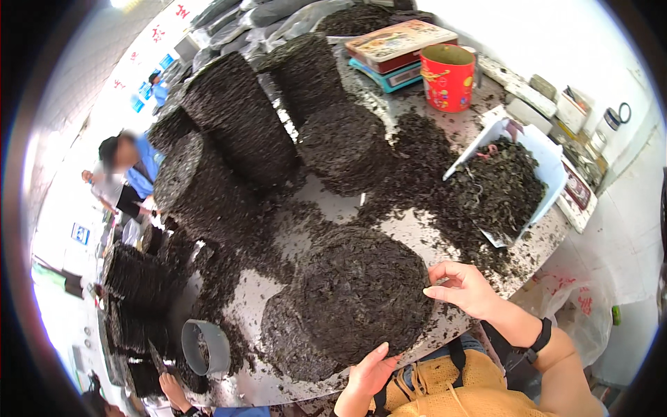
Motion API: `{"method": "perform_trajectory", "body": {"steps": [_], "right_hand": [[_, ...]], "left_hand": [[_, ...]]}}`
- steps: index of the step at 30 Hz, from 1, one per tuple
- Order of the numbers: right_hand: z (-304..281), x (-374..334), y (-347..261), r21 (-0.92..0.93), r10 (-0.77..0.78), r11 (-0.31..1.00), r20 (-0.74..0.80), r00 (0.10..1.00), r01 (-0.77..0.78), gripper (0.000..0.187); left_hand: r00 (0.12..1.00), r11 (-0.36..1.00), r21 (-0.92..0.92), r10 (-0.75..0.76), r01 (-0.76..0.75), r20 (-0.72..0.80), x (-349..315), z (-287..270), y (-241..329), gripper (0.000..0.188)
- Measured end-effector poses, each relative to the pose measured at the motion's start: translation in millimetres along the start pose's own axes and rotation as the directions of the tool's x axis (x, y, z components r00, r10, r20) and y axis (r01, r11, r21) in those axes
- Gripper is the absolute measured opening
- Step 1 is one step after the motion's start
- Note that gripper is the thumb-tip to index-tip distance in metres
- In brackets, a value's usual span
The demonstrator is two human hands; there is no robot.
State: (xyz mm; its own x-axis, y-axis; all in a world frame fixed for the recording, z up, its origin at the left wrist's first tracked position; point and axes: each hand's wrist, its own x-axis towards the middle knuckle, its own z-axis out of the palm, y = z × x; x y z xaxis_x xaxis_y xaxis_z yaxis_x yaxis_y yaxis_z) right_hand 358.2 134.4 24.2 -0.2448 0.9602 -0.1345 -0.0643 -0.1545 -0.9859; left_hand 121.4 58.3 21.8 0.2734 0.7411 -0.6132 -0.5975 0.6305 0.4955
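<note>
A round dark sheet of dried seaweed is between my hands, close to the table's near edge. My right hand pinches its right rim between thumb and fingers. At the lower rim, my left hand has its thumb on the edge, with the fingers partly hidden below. Another round seaweed sheet lies on the table, partly covered by the first. Loose seaweed flakes are scattered around both.
Tall stacks of round seaweed sheets stand at the far left. A blue-white bin of loose seaweed and a red bucket are at the right. A grey cup stands left, near another person's hand with a blade.
</note>
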Motion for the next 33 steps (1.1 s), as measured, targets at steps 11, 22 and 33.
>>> {"method": "perform_trajectory", "body": {"steps": [11,22,33], "right_hand": [[-9.9,-12.4,5.4,0.318,0.119,0.946,-0.173,0.978,-0.059,0.022],[-58.2,-18.8,-2.6,0.232,0.028,0.961,-0.617,0.787,0.147,0.032],[7.2,-9.6,-65.4,-0.536,-0.482,0.771,-0.135,0.866,0.345,0.009]], "left_hand": [[0.963,0.943,-0.223,0.265,-0.249,0.049,-15.8,-34.1,29.2,0.047],[0.973,0.959,-0.179,0.205,-0.221,-0.102,-17.6,-26.4,31.1,0.040],[0.961,0.875,0.413,0.278,-0.253,0.000,5.5,29.8,3.9,0.033]]}}
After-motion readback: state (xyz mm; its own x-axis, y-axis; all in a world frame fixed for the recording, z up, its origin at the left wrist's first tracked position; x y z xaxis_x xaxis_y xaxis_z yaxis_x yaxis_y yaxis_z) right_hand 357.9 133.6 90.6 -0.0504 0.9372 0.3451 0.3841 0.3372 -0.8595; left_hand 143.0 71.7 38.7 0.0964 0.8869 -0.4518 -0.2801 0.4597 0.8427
